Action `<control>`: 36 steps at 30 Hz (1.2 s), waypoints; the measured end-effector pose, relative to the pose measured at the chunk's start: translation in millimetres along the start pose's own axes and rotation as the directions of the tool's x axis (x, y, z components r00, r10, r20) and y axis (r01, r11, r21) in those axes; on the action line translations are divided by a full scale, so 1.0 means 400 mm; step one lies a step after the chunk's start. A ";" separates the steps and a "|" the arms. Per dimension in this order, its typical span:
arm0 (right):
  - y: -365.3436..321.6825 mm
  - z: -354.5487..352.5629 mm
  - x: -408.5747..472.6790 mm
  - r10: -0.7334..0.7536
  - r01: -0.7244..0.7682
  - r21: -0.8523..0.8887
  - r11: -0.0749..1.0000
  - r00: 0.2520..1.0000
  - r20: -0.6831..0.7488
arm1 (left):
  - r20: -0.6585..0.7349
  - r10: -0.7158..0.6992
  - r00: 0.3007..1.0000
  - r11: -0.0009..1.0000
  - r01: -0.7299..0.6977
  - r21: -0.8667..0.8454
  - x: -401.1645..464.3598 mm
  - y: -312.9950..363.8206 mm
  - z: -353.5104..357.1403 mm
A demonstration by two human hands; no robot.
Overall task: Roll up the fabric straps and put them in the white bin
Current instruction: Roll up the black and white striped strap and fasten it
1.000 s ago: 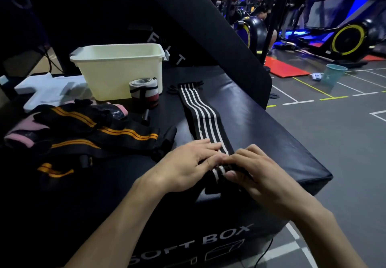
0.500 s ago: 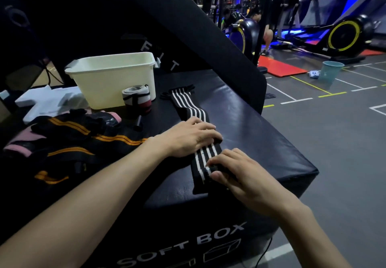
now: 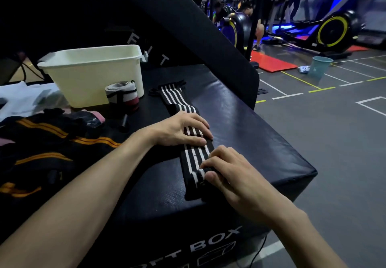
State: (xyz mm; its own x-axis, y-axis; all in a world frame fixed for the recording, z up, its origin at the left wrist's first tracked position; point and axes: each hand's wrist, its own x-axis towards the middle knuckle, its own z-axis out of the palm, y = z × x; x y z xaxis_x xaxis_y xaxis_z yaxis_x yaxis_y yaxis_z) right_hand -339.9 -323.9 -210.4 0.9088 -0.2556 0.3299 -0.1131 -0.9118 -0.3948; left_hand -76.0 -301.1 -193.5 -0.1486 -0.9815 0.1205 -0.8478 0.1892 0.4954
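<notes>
Two hands at work, head view: left hand (image 3: 179, 130) pressing flat, fingers spread, on the black-and-white striped strap (image 3: 195, 152) stretched across the soft box (image 3: 261, 142); right hand (image 3: 231, 175) pinching its started roll. Rolling under way; next, likely rolling onward toward the white bin (image 3: 92, 75).

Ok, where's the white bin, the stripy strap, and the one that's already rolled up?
white bin (image 3: 92, 83), head view, on its front wall.
striped strap (image 3: 195, 156), head view, on the flat stretch between the two hands.
rolled strap (image 3: 122, 95), head view, on its side, just in front of the bin.
</notes>
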 end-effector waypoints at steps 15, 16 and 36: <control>0.010 0.018 0.020 0.012 -0.013 -0.022 1.000 0.999 -0.030 | -0.044 -0.116 0.992 0.980 0.121 0.157 0.021 0.034 0.037; 0.010 0.020 0.022 0.022 -0.023 -0.020 1.000 0.999 -0.028 | -0.053 -0.122 0.991 0.979 0.129 0.159 0.020 0.036 0.039; 0.008 0.038 0.068 0.074 -0.082 -0.078 0.994 0.992 -0.099 | -0.049 -0.456 0.888 0.828 0.444 0.343 -0.004 0.027 0.036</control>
State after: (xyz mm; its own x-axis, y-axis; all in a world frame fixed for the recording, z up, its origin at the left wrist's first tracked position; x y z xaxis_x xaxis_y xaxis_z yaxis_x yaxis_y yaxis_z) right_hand -309.3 -328.9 -215.8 0.8536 -0.3529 0.3832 -0.2180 -0.9100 -0.3526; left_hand -92.4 -298.0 -200.7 0.2799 -0.9569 -0.0770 -0.9423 -0.2892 0.1688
